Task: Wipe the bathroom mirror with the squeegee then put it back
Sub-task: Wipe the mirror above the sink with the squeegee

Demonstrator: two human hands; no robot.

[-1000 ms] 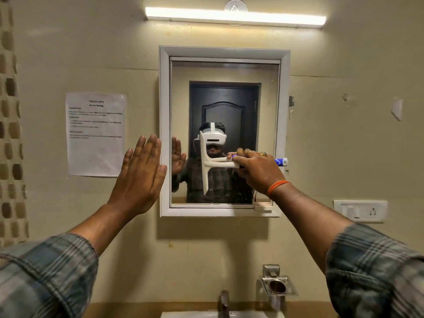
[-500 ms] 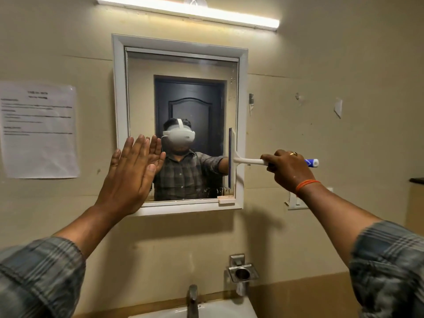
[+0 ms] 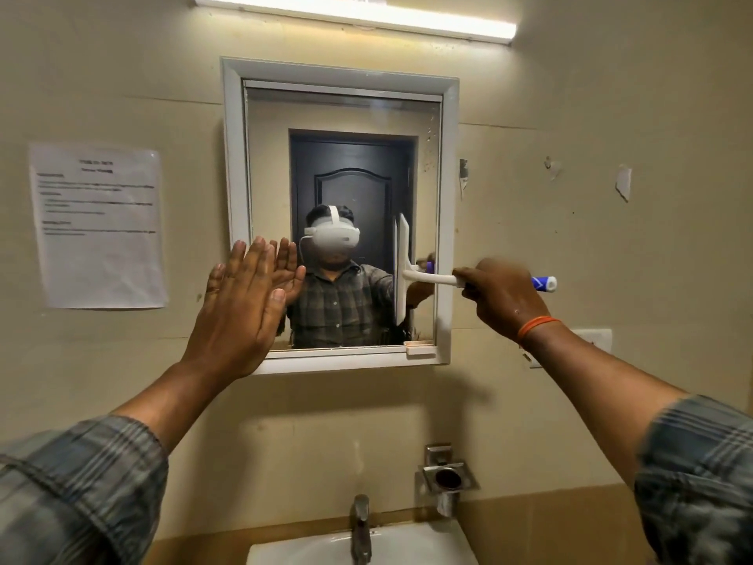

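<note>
Head view — right hand (image 3: 503,297) grips squeegee (image 3: 411,275), blade upright on mirror (image 3: 346,165); left hand (image 3: 240,307) flat, empty.

A tube light (image 3: 354,16) glows along the top of the frame. A printed sheet (image 3: 97,226) is stuck to the wall at middle left. At the bottom centre sit a white basin (image 3: 428,544) and its tap (image 3: 361,528), with a steel holder (image 3: 447,479) fixed just right of it. A switch plate (image 3: 599,339) is at middle right.
</note>
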